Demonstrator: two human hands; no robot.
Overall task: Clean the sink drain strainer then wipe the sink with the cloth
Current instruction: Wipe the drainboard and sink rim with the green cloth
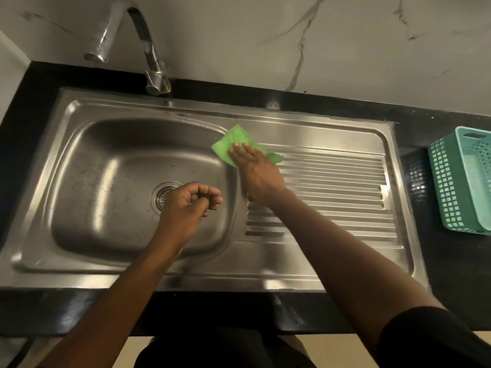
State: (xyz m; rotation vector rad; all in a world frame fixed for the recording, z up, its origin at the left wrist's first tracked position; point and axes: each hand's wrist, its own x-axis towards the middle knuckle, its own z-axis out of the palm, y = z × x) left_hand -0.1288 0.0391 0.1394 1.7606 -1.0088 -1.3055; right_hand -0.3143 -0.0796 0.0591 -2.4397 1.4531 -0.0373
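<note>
On the sink [170,108] rim: cloth [233,139] pressed flat

Between basin and drainboard [332,181], the right hand [256,172] presses the cloth onto the sink with straight fingers [240,152], probably to spread pressure for wiping. The left hand [186,205] hovers beside the strainer [162,193], seated in its drain, fingers loosely curled round nothing visible, kept clear.
</note>
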